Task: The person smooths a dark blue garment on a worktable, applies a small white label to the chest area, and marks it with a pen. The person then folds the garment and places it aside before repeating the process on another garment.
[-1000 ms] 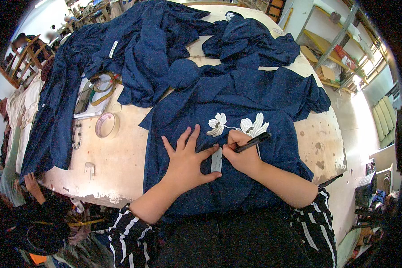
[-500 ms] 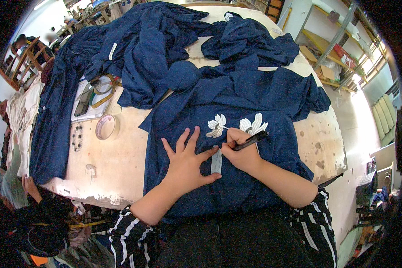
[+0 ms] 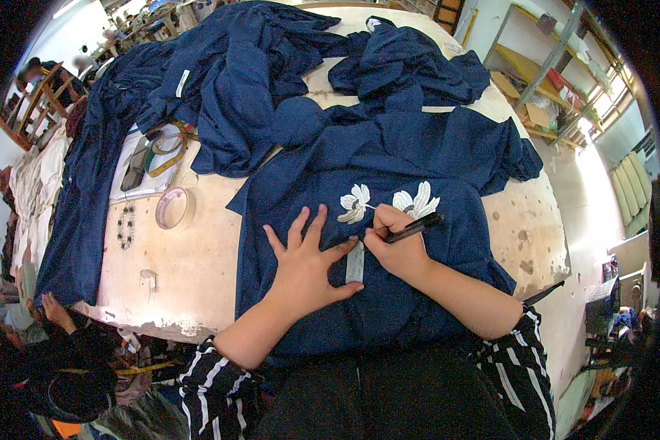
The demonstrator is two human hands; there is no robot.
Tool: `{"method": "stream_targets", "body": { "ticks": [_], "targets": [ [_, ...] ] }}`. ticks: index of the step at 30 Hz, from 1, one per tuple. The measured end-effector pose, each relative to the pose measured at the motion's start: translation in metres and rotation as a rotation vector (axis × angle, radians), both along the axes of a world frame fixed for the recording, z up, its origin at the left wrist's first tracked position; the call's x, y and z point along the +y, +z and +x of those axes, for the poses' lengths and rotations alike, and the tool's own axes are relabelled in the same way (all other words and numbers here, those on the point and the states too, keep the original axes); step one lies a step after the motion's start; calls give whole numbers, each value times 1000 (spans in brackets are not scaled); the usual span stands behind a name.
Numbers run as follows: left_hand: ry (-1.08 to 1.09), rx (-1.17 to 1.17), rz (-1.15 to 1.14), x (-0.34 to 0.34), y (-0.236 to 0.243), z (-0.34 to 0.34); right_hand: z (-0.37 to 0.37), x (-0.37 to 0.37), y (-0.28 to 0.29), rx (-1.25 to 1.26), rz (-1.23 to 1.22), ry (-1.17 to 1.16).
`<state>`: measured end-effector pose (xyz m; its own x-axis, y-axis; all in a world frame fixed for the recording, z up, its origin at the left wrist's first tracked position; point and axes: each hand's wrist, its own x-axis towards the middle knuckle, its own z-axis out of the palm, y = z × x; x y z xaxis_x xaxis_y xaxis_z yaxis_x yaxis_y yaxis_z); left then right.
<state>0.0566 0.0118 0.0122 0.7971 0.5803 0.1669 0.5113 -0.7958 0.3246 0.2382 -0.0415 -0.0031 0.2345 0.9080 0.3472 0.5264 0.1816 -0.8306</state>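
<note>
A dark blue garment (image 3: 433,293) lies spread in front of me, with two white flower patches (image 3: 355,204) on it. My left hand (image 3: 308,260) rests flat on the cloth, fingers spread; its thumb and index finger touch a small pale strip (image 3: 355,265), like a label or short ruler. In my right hand (image 3: 397,242) is a black pen (image 3: 413,228), gripped between thumb and fingers just right of the strip's upper end. The pen's tip is hidden behind the fingers.
More dark blue garments (image 3: 235,88) are heaped across the far side of the table (image 3: 169,279). To the left lie a tape roll (image 3: 175,208), a beaded string (image 3: 126,228), scissors and papers. A co-worker's hand (image 3: 57,312) holds cloth at the left edge. Shelves (image 3: 543,81) stand at right.
The co-worker's hand and the hanging blue cloth at the left have shifted slightly left. My own hands have barely moved.
</note>
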Motion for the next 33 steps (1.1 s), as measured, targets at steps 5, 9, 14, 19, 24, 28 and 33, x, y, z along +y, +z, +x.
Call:
{"method": "stream_targets", "body": {
  "ticks": [5, 9, 14, 19, 24, 28, 33],
  "targets": [
    [6, 11, 7, 0, 0, 0, 0, 2, 1, -58, 44, -11],
    [6, 10, 19, 0, -2, 0, -1, 2, -1, -51, 63, -39],
    [9, 35, 26, -1, 1, 0, 8, 3, -8, 75, 39, -50],
    [-21, -28, 34, -2, -2, 1, 29, 6, 13, 595, -4, -52],
    [-66, -348, 69, 5, 12, -13, 23, -14, 91, -45, -424, 376],
    [-231, -769, -1099, -13, 53, -26, -24, -31, 123, -329, -656, 692],
    [201, -988, -560, 14, 77, -63, -25, -34, 124, -464, -134, 251]
  ]
}}
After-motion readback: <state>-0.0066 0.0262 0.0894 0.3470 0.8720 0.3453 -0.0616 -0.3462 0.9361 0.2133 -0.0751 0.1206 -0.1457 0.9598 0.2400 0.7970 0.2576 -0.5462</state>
